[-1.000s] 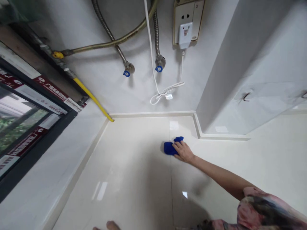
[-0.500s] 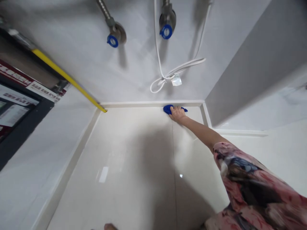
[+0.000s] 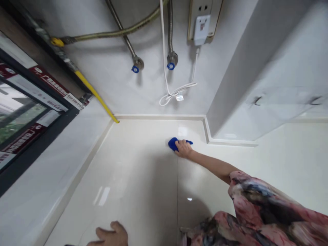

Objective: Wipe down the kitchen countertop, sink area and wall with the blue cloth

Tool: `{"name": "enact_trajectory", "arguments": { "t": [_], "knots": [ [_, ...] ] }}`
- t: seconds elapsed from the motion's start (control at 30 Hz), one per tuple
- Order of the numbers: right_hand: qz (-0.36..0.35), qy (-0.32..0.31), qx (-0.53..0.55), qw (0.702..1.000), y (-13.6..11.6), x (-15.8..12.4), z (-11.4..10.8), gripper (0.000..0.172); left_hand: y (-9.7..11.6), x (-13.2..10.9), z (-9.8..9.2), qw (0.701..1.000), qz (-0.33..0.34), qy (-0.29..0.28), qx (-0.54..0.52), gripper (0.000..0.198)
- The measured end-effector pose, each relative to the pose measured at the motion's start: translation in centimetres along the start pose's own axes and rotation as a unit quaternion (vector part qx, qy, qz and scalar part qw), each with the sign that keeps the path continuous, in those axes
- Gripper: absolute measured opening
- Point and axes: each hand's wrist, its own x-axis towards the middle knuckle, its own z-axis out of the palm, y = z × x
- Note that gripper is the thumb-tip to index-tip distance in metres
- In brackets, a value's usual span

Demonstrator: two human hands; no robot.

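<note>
My right hand grips a bunched blue cloth against the glossy pale tiled floor. Part of the cloth pokes out on either side of the fingers; the rest is hidden under the hand. Cloth and hand lie a short way in front of the back wall's skirting. At the bottom edge, left of the middle, my left hand shows partly, fingers spread and nothing in it. It appears low by the floor, but contact cannot be made out.
A yellow pipe runs down to the back left corner. Two valves with blue knobs and a tied white cable hang on the wall below a socket. A wall block juts out at right.
My right hand and the cloth have come away from the back skirting, nearer to me. More of my left hand shows at the bottom. The view now takes in more of the wall above.
</note>
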Motion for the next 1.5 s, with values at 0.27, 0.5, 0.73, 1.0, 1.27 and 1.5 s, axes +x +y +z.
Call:
{"name": "enact_trajectory", "arguments": {
  "t": [0.27,0.5,0.73,1.0,1.27,1.5],
  "knots": [
    [-0.120,0.009,0.013,0.993,-5.1,-14.4,4.1,0.071,0.8,-0.1,0.4,0.996,-0.031,0.079,-0.026,0.079],
    [-0.198,-0.027,0.096,0.975,-1.0,-17.9,4.1,0.057,1.3,-0.6,0.0,0.995,-0.060,0.027,-0.076,0.073],
    [-0.149,-0.026,0.040,0.988,0.3,-16.7,1.4,0.038,0.7,-1.3,0.5,0.994,-0.058,0.018,-0.095,0.070],
    [-0.177,0.112,0.172,0.963,-1.0,-16.0,-6.0,0.043,1.0,-1.4,0.1,0.993,-0.065,0.017,-0.101,0.070],
    [-0.042,0.080,0.457,0.885,-5.1,-15.9,-11.0,0.053,1.2,-1.5,-0.3,0.992,-0.066,0.037,-0.104,0.067],
    [-0.061,0.127,0.732,0.667,-5.6,-13.6,-11.3,0.037,1.0,-1.5,-0.3,0.992,-0.065,0.033,-0.106,0.068]
  ]
}}
